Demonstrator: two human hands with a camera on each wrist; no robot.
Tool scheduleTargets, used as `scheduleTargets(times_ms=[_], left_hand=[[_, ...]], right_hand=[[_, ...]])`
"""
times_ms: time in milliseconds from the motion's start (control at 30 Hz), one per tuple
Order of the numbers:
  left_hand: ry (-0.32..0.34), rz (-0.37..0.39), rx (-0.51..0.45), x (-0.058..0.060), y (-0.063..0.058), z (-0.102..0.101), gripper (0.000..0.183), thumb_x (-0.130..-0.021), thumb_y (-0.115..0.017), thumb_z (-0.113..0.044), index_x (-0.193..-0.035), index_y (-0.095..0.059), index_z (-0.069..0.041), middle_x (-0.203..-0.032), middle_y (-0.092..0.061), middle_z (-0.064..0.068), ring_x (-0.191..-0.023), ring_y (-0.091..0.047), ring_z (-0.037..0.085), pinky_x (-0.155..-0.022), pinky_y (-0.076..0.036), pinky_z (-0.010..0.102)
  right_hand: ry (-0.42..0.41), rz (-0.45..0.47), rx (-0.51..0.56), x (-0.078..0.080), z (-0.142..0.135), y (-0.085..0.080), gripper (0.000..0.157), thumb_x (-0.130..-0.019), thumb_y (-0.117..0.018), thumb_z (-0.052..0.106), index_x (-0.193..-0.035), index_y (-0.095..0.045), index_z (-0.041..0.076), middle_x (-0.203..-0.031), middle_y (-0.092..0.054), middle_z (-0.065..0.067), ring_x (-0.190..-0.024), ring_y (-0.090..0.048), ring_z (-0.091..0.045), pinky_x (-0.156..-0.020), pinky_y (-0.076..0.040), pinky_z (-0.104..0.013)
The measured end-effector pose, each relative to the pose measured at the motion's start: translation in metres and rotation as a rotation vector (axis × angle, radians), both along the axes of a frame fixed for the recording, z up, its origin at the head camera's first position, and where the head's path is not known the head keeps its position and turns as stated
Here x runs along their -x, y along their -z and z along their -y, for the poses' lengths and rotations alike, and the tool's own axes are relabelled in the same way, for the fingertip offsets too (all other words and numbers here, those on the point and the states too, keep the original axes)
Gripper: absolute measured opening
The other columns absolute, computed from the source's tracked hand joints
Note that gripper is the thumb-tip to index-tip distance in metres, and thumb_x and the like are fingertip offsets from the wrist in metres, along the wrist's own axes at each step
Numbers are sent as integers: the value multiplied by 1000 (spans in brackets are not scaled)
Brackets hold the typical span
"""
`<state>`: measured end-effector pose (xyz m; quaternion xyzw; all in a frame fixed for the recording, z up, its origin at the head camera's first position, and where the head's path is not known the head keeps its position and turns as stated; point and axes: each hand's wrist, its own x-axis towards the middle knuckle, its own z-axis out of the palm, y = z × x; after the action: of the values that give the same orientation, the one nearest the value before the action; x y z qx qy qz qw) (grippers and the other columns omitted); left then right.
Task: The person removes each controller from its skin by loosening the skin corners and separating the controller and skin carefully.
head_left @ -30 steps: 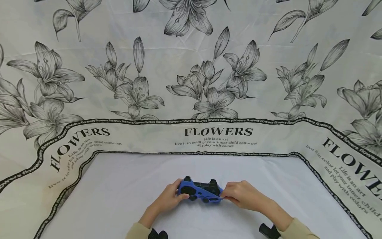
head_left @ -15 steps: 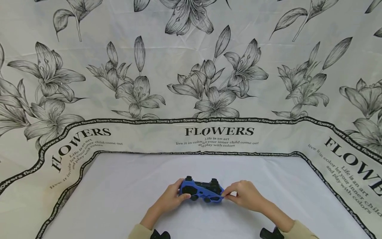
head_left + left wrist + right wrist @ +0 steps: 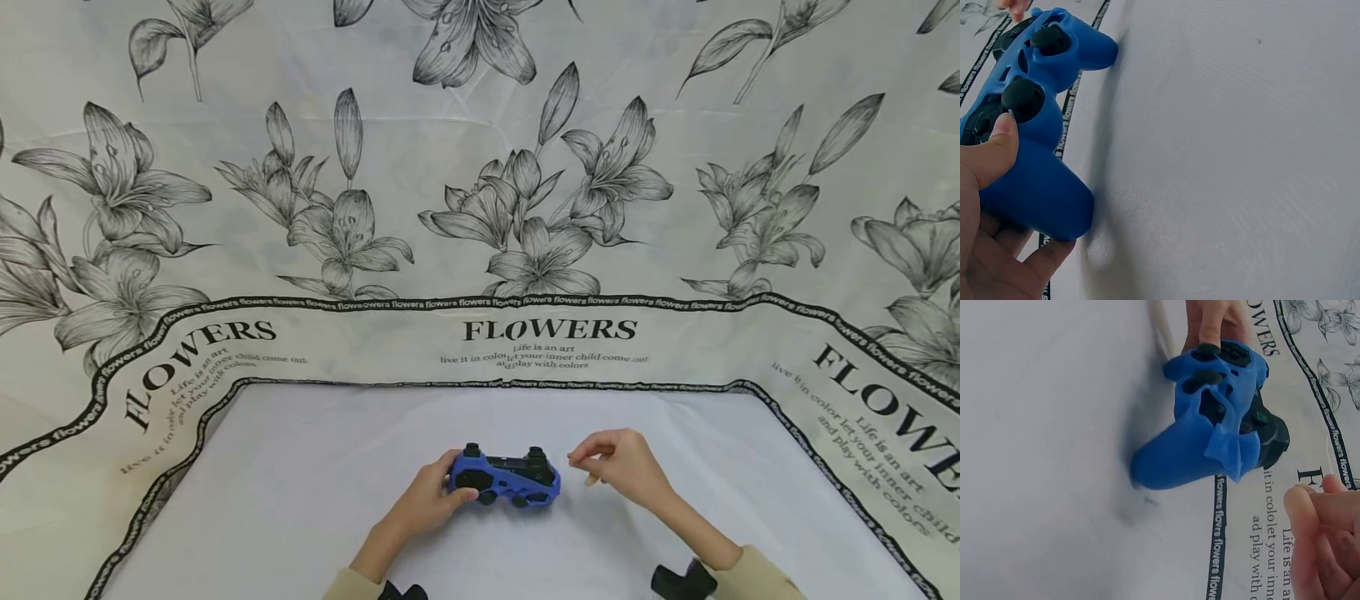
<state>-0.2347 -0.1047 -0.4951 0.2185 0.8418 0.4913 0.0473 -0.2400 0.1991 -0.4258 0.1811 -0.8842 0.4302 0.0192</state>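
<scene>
My left hand (image 3: 426,500) grips a black game controller (image 3: 528,468) in a blue silicone cover (image 3: 1047,181). In the left wrist view the thumb lies beside a thumbstick (image 3: 1022,99), with fingers under the handle. On the controller's right side, the right wrist view shows the cover's flap (image 3: 1230,450) pulled aside and folded, baring the black body and shoulder buttons (image 3: 1275,440). The cover still wraps the right handle. My right hand (image 3: 626,467) hovers just right of the controller, apart from it, with loosely bent fingers and nothing visible between them.
A white cloth (image 3: 300,450) covers the table under both hands. Behind it hangs a flower-printed curtain (image 3: 450,208) with a black lettered border. Black devices (image 3: 684,579) sit at both wrists near the bottom edge.
My right hand has let go of the cover's edge at the controller's right end and moved up and slightly right. The left hand and controller have barely moved.
</scene>
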Motion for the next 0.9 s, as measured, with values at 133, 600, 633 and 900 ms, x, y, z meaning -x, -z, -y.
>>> scheduleTargets(times_ms=[133, 600, 633, 900], left_hand=[[-10, 1, -8, 0, -1, 1, 58, -91, -65, -26, -135, -44, 5, -130, -57, 25, -122, -55, 39, -98, -46, 54], [-73, 42, -34, -13, -7, -8, 54, -90, -67, -19, -133, -44, 5, -127, -60, 23, -120, -56, 36, -104, -40, 54], [-87, 42, -30, -15, -7, -9, 55, -89, -67, -18, -134, -44, 6, -128, -59, 24, -121, -55, 37, -104, -40, 55], [-271, -31, -83, -22, -6, -14, 56, -84, -72, -12, -133, -46, -3, -125, -62, 18, -117, -57, 35, -95, -48, 52]], right_hand=[[24, 7, -18, 8, -3, -6, 5, -82, -74, 13, -84, -73, 8, -84, -75, -9, -60, -68, -14, -49, -49, -24], [-54, 58, -72, 7, 13, 14, 36, -88, -69, 34, -110, -67, 6, -101, -72, -5, -86, -67, -14, -68, -52, -22], [-62, 65, -65, 7, 14, 15, 38, -88, -69, 35, -112, -66, 6, -104, -72, -7, -88, -67, -15, -69, -52, -22], [-82, 99, -14, 6, 22, 17, 44, -88, -69, 33, -120, -63, 4, -111, -70, -12, -94, -67, -21, -71, -53, -22]])
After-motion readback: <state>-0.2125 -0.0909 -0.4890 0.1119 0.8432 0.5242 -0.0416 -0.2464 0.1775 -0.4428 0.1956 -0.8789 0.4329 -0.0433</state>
